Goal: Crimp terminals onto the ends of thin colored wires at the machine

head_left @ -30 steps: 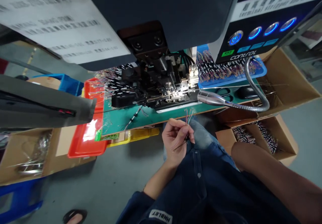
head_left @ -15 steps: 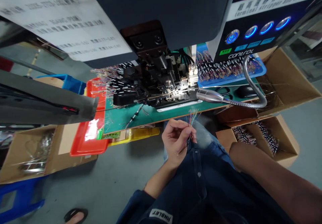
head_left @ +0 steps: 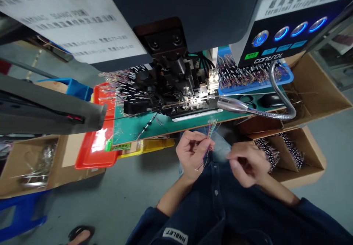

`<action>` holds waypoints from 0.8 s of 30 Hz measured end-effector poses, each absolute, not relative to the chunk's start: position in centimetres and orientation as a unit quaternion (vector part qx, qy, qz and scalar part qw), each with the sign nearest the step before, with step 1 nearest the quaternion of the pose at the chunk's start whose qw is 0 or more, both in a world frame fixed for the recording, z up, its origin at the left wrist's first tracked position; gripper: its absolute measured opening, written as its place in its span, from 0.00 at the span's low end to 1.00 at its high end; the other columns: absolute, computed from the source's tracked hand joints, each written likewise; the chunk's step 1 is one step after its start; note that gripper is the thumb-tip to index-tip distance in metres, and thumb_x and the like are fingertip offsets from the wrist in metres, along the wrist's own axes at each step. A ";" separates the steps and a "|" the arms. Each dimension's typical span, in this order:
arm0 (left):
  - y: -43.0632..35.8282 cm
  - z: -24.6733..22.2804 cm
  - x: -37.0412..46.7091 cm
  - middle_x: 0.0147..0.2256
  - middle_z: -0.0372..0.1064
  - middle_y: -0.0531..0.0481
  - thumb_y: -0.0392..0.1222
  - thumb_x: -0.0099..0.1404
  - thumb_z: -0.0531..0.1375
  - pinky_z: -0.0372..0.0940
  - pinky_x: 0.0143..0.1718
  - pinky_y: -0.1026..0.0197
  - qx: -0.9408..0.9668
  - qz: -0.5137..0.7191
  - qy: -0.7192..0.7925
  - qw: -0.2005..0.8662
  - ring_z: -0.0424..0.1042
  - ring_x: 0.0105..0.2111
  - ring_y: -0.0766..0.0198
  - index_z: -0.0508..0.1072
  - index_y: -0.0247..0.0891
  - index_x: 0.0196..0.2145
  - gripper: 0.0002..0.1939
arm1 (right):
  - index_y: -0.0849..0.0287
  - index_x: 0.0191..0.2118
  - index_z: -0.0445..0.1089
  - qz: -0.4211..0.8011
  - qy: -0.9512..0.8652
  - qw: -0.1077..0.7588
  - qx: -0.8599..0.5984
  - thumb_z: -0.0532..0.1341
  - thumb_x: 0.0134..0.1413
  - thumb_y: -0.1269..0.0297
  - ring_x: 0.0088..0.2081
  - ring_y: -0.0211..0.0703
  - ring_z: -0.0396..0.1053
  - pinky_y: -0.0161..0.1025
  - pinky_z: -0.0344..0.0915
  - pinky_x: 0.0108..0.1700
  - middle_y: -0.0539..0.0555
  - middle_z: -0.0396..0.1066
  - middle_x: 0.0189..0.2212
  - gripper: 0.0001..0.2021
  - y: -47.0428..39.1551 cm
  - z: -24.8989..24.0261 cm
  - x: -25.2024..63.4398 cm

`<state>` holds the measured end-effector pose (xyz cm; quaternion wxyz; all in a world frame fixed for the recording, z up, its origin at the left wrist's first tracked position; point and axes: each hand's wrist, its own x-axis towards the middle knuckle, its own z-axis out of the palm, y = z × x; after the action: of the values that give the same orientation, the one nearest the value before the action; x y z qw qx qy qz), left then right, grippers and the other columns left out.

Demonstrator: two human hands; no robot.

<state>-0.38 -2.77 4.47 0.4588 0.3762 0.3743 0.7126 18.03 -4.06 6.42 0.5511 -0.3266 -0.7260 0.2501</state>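
My left hand is closed in a pinch round a small bundle of thin coloured wires. The wires fan out above my fingertips, and their other ends come out below the palm. My right hand is just to the right, over my lap, somewhat blurred. Its fingers are curled and the thumb lies close to the index finger; whether anything is between them I cannot make out. Beyond both hands stands the terminal crimping machine, lit at its working point. A black-and-white sleeved wire piece lies on the green bench top.
A flexible lamp reaches in from the right. A blue tray of wire bundles is behind it. Cardboard boxes stand at right, one with more bundles. A red tray and yellow bin are at left. A control panel overhangs.
My right hand has come in from the right, up beside my left hand. The left hand keeps hold of the wires, nearly in place. The view has shifted slightly.
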 end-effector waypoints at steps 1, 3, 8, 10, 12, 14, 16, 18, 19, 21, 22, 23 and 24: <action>-2.8 4.4 -0.4 0.32 0.80 0.55 0.43 0.74 0.78 0.77 0.28 0.67 0.381 0.712 0.374 0.457 0.81 0.26 0.68 0.80 0.41 0.41 0.11 | 0.53 0.50 0.78 0.257 -0.736 0.539 -0.320 0.66 0.69 0.72 0.22 0.41 0.73 0.40 0.70 0.27 0.47 0.77 0.25 0.09 -3.7 5.6 17.5; -2.8 4.3 -0.4 0.32 0.81 0.54 0.43 0.74 0.78 0.78 0.30 0.66 0.388 0.707 0.377 0.455 0.81 0.26 0.68 0.80 0.41 0.41 0.11 | 0.53 0.51 0.78 0.301 -0.741 0.500 -0.331 0.67 0.71 0.70 0.20 0.37 0.68 0.38 0.65 0.25 0.45 0.75 0.26 0.08 -3.2 3.9 16.6; -3.2 4.0 -0.4 0.30 0.79 0.54 0.46 0.74 0.79 0.77 0.31 0.64 0.380 0.697 0.396 0.462 0.80 0.28 0.65 0.80 0.42 0.40 0.13 | 0.51 0.43 0.73 0.429 -0.714 0.431 -0.348 0.73 0.71 0.60 0.26 0.39 0.65 0.40 0.61 0.28 0.45 0.69 0.30 0.08 -3.0 1.4 14.7; -3.4 3.8 -0.3 0.30 0.78 0.54 0.48 0.73 0.79 0.76 0.31 0.63 0.368 0.694 0.395 0.476 0.79 0.28 0.65 0.80 0.43 0.40 0.13 | 0.50 0.39 0.70 0.456 -0.691 0.440 -0.349 0.73 0.72 0.58 0.28 0.43 0.66 0.41 0.61 0.29 0.46 0.68 0.30 0.12 -3.1 1.0 14.0; -3.5 3.5 -0.2 0.31 0.80 0.53 0.47 0.74 0.78 0.79 0.37 0.60 0.361 0.690 0.389 0.492 0.81 0.30 0.63 0.80 0.44 0.41 0.12 | 0.48 0.39 0.71 0.462 -0.670 0.458 -0.358 0.71 0.74 0.58 0.28 0.44 0.67 0.42 0.63 0.29 0.47 0.70 0.31 0.11 -3.3 1.0 14.0; -3.5 3.3 -0.2 0.39 0.86 0.49 0.46 0.76 0.77 0.82 0.48 0.54 0.379 0.673 0.387 0.503 0.87 0.38 0.59 0.82 0.44 0.44 0.09 | 0.48 0.42 0.74 0.437 -0.673 0.461 -0.379 0.69 0.76 0.58 0.31 0.47 0.73 0.44 0.68 0.32 0.50 0.77 0.35 0.08 -3.5 1.2 15.5; -3.4 2.9 -0.5 0.53 0.88 0.42 0.46 0.77 0.76 0.82 0.56 0.50 0.417 0.650 0.390 0.501 0.89 0.49 0.54 0.85 0.44 0.51 0.09 | 0.49 0.44 0.77 0.385 -0.689 0.445 -0.423 0.67 0.78 0.58 0.37 0.50 0.79 0.46 0.74 0.37 0.55 0.82 0.40 0.06 -3.8 1.5 18.7; -3.3 2.3 -1.2 0.61 0.84 0.38 0.45 0.78 0.75 0.82 0.57 0.50 0.449 0.635 0.400 0.485 0.88 0.53 0.52 0.85 0.43 0.54 0.11 | 0.52 0.43 0.80 0.310 -0.686 0.416 -0.510 0.67 0.78 0.58 0.37 0.50 0.81 0.45 0.75 0.38 0.56 0.84 0.39 0.08 -3.9 2.0 23.4; -3.3 2.0 -1.7 0.60 0.84 0.38 0.45 0.78 0.74 0.82 0.55 0.52 0.456 0.633 0.409 0.473 0.88 0.51 0.53 0.86 0.43 0.53 0.09 | 0.52 0.43 0.81 0.266 -0.667 0.397 -0.572 0.68 0.77 0.57 0.34 0.49 0.79 0.44 0.73 0.35 0.55 0.84 0.36 0.08 -3.7 2.3 26.0; -3.2 1.5 -2.6 0.53 0.84 0.41 0.43 0.79 0.73 0.82 0.49 0.57 0.461 0.631 0.432 0.450 0.86 0.46 0.57 0.87 0.42 0.48 0.05 | 0.54 0.43 0.83 0.175 -0.610 0.364 -0.681 0.70 0.73 0.53 0.28 0.48 0.76 0.43 0.70 0.32 0.53 0.82 0.29 0.10 -2.1 3.0 31.0; -3.2 1.2 -3.1 0.49 0.84 0.42 0.43 0.79 0.72 0.81 0.46 0.58 0.463 0.628 0.442 0.442 0.85 0.44 0.58 0.87 0.41 0.46 0.04 | 0.55 0.43 0.84 0.136 -0.586 0.353 -0.716 0.71 0.71 0.53 0.28 0.48 0.75 0.44 0.70 0.32 0.53 0.81 0.29 0.11 -0.6 3.4 33.1; -3.1 1.1 -3.4 0.47 0.83 0.43 0.43 0.80 0.71 0.80 0.44 0.60 0.465 0.625 0.451 0.436 0.83 0.42 0.59 0.87 0.41 0.44 0.05 | 0.56 0.42 0.85 0.103 -0.572 0.346 -0.737 0.71 0.70 0.53 0.28 0.48 0.75 0.44 0.70 0.33 0.53 0.81 0.28 0.11 1.3 3.8 34.6; -3.0 1.0 -3.7 0.45 0.82 0.44 0.43 0.80 0.71 0.79 0.42 0.60 0.467 0.620 0.458 0.433 0.82 0.41 0.60 0.86 0.40 0.43 0.06 | 0.57 0.41 0.85 0.073 -0.567 0.345 -0.745 0.71 0.68 0.55 0.28 0.47 0.74 0.44 0.70 0.34 0.53 0.82 0.28 0.11 3.7 4.3 35.7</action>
<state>-3.73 -3.04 0.99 0.4331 0.4671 0.4576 0.6204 35.67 3.70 4.25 0.3447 -0.7446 -0.5670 0.0730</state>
